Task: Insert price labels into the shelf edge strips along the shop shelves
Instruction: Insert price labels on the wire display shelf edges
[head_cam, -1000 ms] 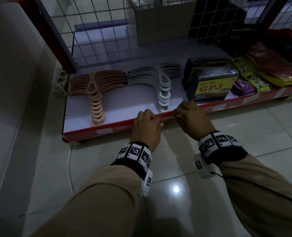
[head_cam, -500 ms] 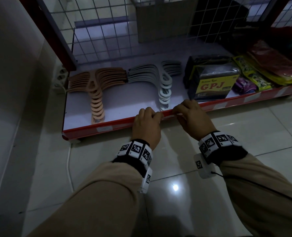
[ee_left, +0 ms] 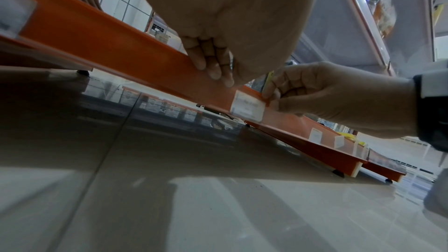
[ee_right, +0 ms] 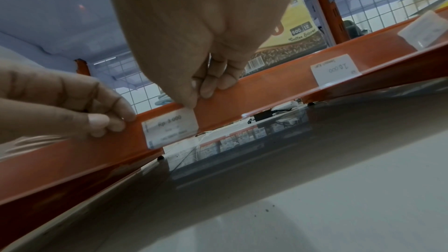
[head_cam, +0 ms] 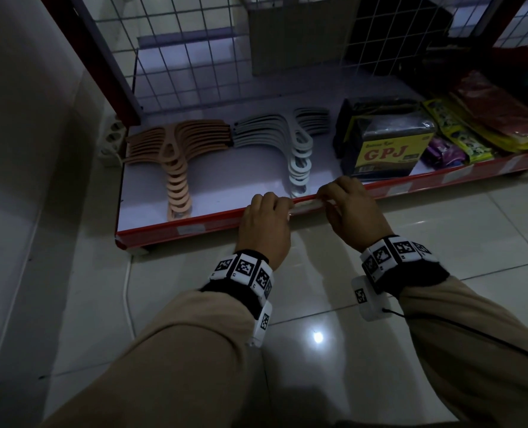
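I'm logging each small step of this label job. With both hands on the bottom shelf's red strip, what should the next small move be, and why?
Probably press the price label fully down into the edge strip and smooth it flat. The right hand pinches the label's upper corner, and the left hand grips the strip just beside it. The label's lower edge reaches the strip's bottom lip, but whether it is tucked in cannot be told.

Shelf edge strip (head_cam: 410,184) red in head view, orange in wrist views. Price label (ee_right: 171,128) white with grey print. Shelf (head_cam: 151,193) pale white. Left hanger stack (head_cam: 176,156) tan, middle hanger stack (head_cam: 296,143) pale grey. Packet (head_cam: 386,149) black with yellow panel, red letters "GPJ". Far-right packs (head_cam: 454,134) yellow-green, patterned. Wire grid (head_cam: 194,57) white. Floor (head_cam: 318,304) glossy pale tile. Sleeves (head_cam: 194,350) beige; wristbands (head_cam: 244,268) black with black-and-white square markers.
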A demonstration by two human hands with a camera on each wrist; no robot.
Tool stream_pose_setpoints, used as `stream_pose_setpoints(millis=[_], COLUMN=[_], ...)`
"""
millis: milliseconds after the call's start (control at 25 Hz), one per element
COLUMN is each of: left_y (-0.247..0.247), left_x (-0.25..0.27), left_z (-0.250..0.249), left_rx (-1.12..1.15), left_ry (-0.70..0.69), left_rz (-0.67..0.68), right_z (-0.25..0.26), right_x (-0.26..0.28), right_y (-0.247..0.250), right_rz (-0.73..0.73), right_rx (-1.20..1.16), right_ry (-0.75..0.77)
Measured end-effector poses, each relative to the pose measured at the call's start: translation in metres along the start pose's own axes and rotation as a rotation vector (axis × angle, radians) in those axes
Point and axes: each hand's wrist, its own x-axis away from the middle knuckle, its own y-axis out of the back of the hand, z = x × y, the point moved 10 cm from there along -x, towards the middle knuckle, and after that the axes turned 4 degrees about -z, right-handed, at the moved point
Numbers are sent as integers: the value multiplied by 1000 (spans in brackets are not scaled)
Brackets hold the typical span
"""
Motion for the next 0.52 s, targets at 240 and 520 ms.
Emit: stream_pose_setpoints(millis=[240, 520], left_y=[5, 32], left_x=[6, 28], left_z=[-1, 36], left_rx=[-87, -310], left_ry=[-46, -34], left_rz=[23, -54], right_z=[8, 35], right_x=[2, 4], right_y=[1, -9], right_rz=[5, 19], right_rx=[51, 235], right_ry=[21, 9])
